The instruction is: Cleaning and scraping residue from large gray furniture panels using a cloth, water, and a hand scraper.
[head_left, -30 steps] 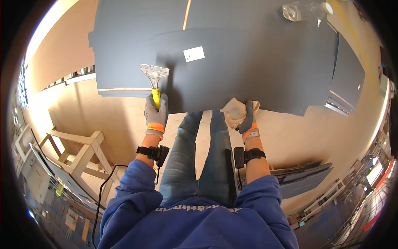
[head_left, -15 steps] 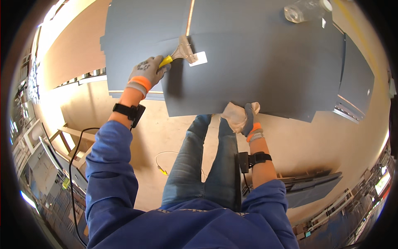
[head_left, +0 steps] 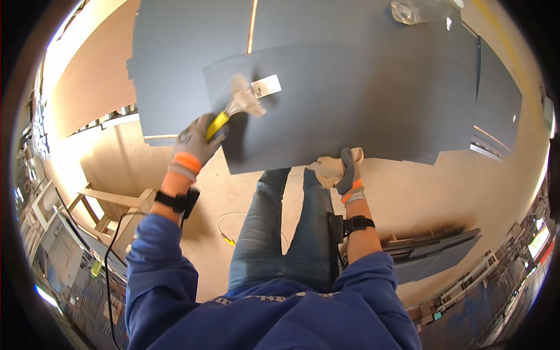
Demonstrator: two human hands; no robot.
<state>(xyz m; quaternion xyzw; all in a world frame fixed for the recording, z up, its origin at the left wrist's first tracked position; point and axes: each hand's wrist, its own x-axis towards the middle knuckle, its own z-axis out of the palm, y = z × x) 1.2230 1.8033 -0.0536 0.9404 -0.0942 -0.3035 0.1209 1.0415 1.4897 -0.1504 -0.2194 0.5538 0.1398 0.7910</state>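
L hand (head_left: 195, 139) clenched on yellow-handled scraper (head_left: 233, 109), blade up-right, touching white label (head_left: 267, 86) on grey panel (head_left: 361, 99). R hand (head_left: 349, 173) grips cloth (head_left: 328, 170) at panel's near edge.

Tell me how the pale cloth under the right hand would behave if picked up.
The cloth would probably hang limp: it lies crumpled at the grey panel's near edge. It looks light, being thin and folded. It likely won't slip from the gloved right hand, whose fingers press it onto the panel.
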